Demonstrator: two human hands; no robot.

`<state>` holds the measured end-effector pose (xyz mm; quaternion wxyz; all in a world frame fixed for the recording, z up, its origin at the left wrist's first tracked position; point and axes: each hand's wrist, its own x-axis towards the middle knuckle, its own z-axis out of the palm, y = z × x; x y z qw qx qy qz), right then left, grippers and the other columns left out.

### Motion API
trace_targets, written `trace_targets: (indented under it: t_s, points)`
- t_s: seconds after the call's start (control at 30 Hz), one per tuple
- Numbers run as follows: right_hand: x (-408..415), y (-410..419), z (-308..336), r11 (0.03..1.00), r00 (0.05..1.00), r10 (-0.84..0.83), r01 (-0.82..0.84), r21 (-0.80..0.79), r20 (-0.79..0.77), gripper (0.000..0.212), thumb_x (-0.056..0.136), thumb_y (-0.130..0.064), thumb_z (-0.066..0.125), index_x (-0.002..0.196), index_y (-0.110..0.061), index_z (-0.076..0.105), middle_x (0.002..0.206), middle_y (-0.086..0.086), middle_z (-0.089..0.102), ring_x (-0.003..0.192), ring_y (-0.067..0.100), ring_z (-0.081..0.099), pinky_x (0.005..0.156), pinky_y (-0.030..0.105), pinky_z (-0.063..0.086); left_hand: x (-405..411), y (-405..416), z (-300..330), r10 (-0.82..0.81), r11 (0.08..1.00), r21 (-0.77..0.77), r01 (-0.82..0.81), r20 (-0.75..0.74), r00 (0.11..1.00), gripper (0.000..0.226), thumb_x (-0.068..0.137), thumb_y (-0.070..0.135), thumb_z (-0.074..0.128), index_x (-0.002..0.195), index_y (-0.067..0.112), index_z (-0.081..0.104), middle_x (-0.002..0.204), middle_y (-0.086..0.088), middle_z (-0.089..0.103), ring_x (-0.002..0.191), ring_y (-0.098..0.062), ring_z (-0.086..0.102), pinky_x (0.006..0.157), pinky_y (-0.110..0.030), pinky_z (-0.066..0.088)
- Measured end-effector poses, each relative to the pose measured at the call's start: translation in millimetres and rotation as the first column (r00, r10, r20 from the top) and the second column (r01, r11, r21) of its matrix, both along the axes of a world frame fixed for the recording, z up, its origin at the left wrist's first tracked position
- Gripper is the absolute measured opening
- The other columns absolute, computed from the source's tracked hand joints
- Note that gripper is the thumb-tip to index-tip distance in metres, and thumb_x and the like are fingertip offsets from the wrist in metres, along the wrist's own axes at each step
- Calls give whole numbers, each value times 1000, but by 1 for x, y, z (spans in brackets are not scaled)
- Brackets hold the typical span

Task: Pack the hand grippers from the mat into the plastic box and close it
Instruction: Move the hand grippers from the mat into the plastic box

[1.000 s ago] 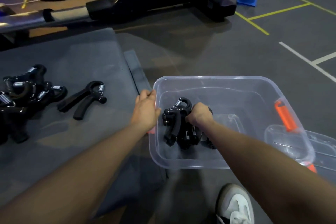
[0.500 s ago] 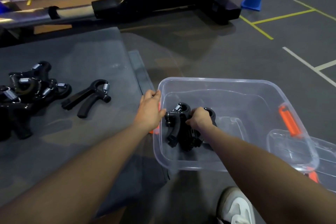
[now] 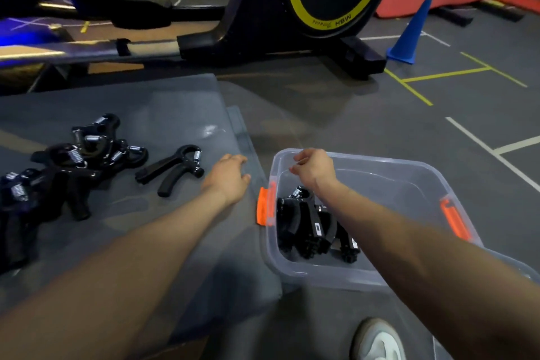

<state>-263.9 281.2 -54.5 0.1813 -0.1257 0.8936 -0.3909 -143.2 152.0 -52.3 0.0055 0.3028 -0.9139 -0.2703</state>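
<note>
Your right hand [image 3: 314, 169] has let go of the black spring hand grippers [image 3: 314, 225] in the clear plastic box [image 3: 321, 273], grip loosely curled, empty; your left hand [image 3: 230, 177], grip spread, has left the rim for the grey mat [image 3: 163, 114].

Single head-worn wide-angle view, looking forward and steeply down from above the person's forearms. Gym floor [image 3: 365, 126] fills the frame, edges bowed by the lens. Close range: mat [image 3: 131, 114] at left, plastic box [image 3: 409, 172] right of centre, just beside the mat's right edge. Exercise machine [image 3: 292, 23] across the top, shoe [image 3: 377, 342] at the bottom edge. No second view to overlap.
</note>
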Motion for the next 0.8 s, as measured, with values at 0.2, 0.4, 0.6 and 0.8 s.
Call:
trace_targets:
  t_s: [0.2, 0.4, 0.6, 0.8]
  points:
    - [38, -62, 8, 986, 986, 164, -164, -7, -41, 29, 80, -10, 70, 108, -3, 65, 96, 8, 65, 87, 13, 52, 83, 27, 45, 46, -51, 4, 163, 985, -58, -162, 17, 986, 36, 89, 18, 55, 125, 14, 52, 131, -10, 50, 122, -27, 49, 103, -36, 41]
    - [67, -127, -14, 939, 940, 342, -341, 45, -19, 34, 81, -17, 70, 114, -10, 63, 114, 12, 67, 107, 27, 62, 93, 32, 48, 60, -93, -10, 307, 951, -62, -303, 62, 950, 41, 88, 22, 57, 128, 17, 50, 132, -9, 47, 125, -28, 47, 103, -39, 41]
    - [73, -168, -37, 905, 910, 415, -414, 98, 10, 30, 80, -18, 70, 107, -9, 62, 113, 12, 67, 107, 29, 62, 93, 36, 50, 62, -118, -33, 362, 932, -74, -355, 185, 914, 47, 87, 27, 60, 130, 15, 45, 135, -10, 43, 128, -29, 42, 104, -42, 40]
    - [61, -180, -48, 909, 915, 402, -404, 106, 40, 34, 78, -18, 72, 110, -11, 62, 114, 10, 67, 107, 28, 62, 95, 37, 50, 62, -126, -53, 348, 937, -74, -340, 257, 902, 51, 86, 31, 62, 129, 13, 43, 134, -10, 41, 129, -30, 41, 105, -43, 40]
